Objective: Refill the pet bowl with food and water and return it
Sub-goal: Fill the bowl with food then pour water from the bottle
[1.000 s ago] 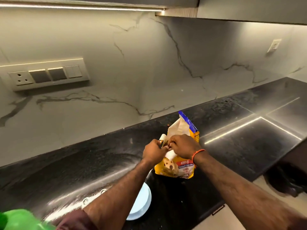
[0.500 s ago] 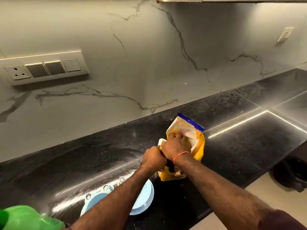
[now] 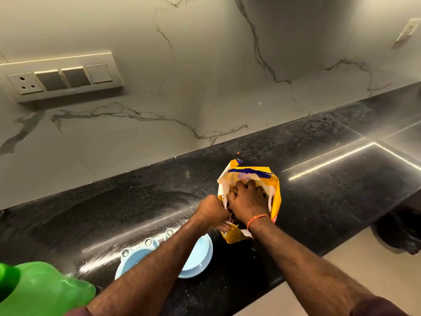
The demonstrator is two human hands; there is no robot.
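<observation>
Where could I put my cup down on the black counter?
The counter is bare right of the yellow food bag, and again left of it, between the blue bowl and the marble wall. It is crowded where both hands and the green thing are.

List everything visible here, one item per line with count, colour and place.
Food bag: one, yellow with blue band, open on the counter.
Pet bowl: one, light blue, double, near counter edge under the left forearm.
Counter: one, black, polished.
Wall: marble-look, pale with grey veins.
Switch panel: one, white, wall left.
Socket: one, white, wall right.
Green object: one, bottom left, partly cut off.
Wristband: one, orange, right wrist.
Left hand: holds the bag's edge.
Right hand: reaching inside the bag.
</observation>
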